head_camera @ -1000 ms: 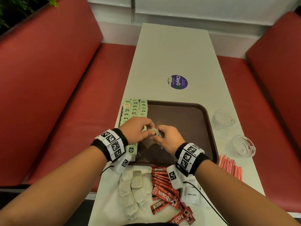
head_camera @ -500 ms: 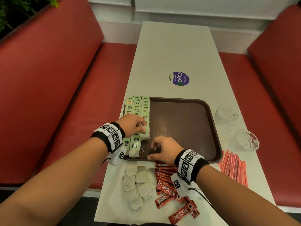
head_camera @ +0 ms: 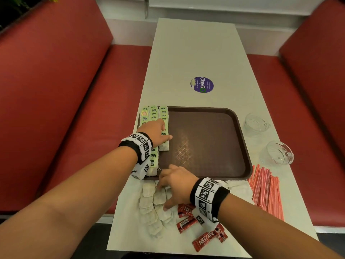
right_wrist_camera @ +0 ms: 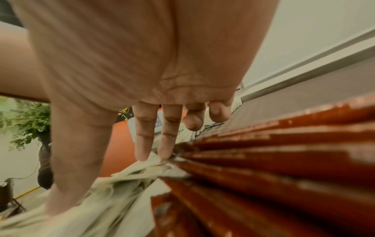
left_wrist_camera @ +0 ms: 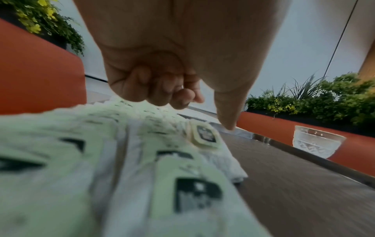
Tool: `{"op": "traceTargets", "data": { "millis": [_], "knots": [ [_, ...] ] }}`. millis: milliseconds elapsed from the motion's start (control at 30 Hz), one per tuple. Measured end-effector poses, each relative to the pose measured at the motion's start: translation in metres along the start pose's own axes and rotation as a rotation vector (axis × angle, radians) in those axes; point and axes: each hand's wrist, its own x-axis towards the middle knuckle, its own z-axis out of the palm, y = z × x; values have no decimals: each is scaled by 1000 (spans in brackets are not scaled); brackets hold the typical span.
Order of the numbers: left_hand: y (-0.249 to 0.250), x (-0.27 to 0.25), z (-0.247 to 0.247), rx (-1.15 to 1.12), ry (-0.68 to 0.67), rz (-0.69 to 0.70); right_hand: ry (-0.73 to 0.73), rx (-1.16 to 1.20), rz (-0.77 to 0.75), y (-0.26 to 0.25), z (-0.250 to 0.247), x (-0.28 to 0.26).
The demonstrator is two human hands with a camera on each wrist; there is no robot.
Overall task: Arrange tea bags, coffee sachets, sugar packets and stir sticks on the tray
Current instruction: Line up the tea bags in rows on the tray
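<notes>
A brown tray point(head_camera: 214, 128) lies mid-table, with green-tagged tea bags point(head_camera: 154, 113) laid in three rows along its left side. My left hand point(head_camera: 165, 130) rests on those rows. In the left wrist view its fingers point(left_wrist_camera: 162, 89) are curled into the palm and hold nothing, and the thumb points down beside a tagged tea bag point(left_wrist_camera: 205, 136). My right hand point(head_camera: 162, 191) is spread over the loose tea bags point(head_camera: 149, 206) on the table in front of the tray, and its straight fingertips point(right_wrist_camera: 142, 154) touch them. Red coffee sachets point(head_camera: 209, 240) lie under my right wrist.
Red stir sticks point(head_camera: 267, 191) lie right of the tray's near corner. White packets point(head_camera: 237, 188) show behind my right wrist. Two glass bowls point(head_camera: 255, 122) point(head_camera: 278, 154) stand right of the tray. A purple sticker point(head_camera: 202, 84) is farther up the table. Red benches flank it.
Both hands held a tea bag over the tray a second ago. It now lies in the right-hand row under my left hand. My right hand has drawn back to the loose tea bags.
</notes>
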Motion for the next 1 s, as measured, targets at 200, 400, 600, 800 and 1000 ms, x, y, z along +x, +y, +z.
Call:
{"op": "traceTargets", "data": {
  "millis": [200, 400, 600, 800, 1000],
  "knots": [
    [14, -4, 9, 162, -121, -33, 8, -60, -12, -6, 6, 0],
    [14, -32, -6, 33, -41, 28, 29, -55, 43, -6, 4, 1],
    [-9, -102, -18, -112, -92, 165, 183, 167, 155, -7, 4, -12],
    [-30, -154, 15, -6, -236, 167, 319, 393, 235, -7, 2, -28],
    [-31, -170, 41, 35, -226, 170, 480, 589, 329, -3, 0, -35]
  ]
}}
